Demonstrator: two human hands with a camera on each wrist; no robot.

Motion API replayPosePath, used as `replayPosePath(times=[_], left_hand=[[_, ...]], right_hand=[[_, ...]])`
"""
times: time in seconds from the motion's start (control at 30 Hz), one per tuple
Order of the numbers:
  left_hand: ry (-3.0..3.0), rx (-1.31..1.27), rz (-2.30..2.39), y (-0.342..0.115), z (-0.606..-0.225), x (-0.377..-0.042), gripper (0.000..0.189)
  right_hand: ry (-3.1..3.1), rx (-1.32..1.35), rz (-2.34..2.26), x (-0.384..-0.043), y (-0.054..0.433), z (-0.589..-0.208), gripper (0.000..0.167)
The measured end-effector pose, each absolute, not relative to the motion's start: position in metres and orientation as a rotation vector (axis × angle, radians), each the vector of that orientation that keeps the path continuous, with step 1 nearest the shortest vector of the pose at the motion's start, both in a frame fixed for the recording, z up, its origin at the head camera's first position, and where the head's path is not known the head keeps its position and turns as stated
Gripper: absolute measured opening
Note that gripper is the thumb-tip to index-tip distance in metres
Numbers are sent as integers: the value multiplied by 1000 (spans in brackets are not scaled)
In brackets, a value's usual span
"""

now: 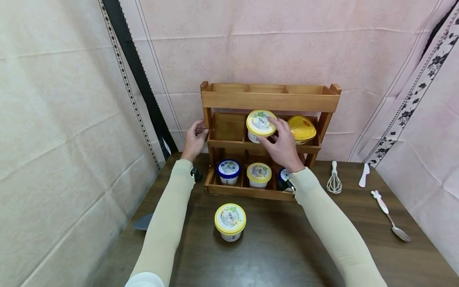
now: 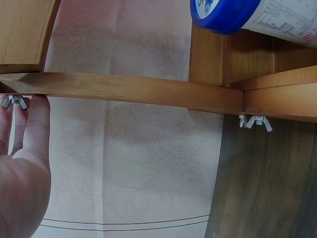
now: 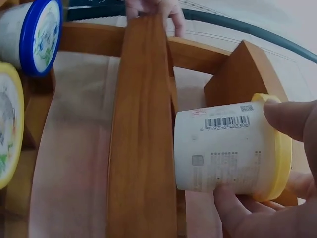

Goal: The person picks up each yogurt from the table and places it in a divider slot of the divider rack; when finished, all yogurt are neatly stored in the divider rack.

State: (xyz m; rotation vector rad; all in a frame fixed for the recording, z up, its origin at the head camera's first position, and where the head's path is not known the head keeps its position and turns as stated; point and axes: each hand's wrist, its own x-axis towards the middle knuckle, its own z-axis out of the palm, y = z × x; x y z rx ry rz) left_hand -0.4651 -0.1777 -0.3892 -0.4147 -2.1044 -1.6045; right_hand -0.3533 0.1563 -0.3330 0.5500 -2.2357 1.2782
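Observation:
In my right hand [image 1: 281, 145] is a white plastic tub with a yellow lid [image 1: 261, 123], gripped near the lid between thumb and fingers. It is at the middle tier of a wooden shelf rack [image 1: 270, 101]; in the right wrist view the tub's base [image 3: 183, 148] is close by the front rail [image 3: 141, 129]. My left hand [image 1: 195, 139] touches the rack's left side, its fingers [image 2: 37, 124] extended against the side post [image 2: 124, 87] beside a wing nut. Another yellow-lidded tub [image 1: 230, 221] stands on the table in front of the rack.
The bottom tier holds a blue-lidded tub [image 1: 228, 171], a yellow-lidded tub [image 1: 259, 174] and a partly hidden blue-lidded tub [image 1: 285, 175]. A yellow container [image 1: 302, 128] sits middle-tier right. On the table's right lie a whisk [image 1: 334, 181], a white-handled utensil [image 1: 364, 175] and a spoon [image 1: 391, 217].

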Motion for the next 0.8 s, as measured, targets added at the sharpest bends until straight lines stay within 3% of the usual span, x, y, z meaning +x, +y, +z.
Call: replayPosePath(times=[0.8], left_hand=[[-2103, -407, -1613, -177, -389, -465, 39]], right_hand=[[-2358, 434, 1009, -369, 147, -350, 76]])
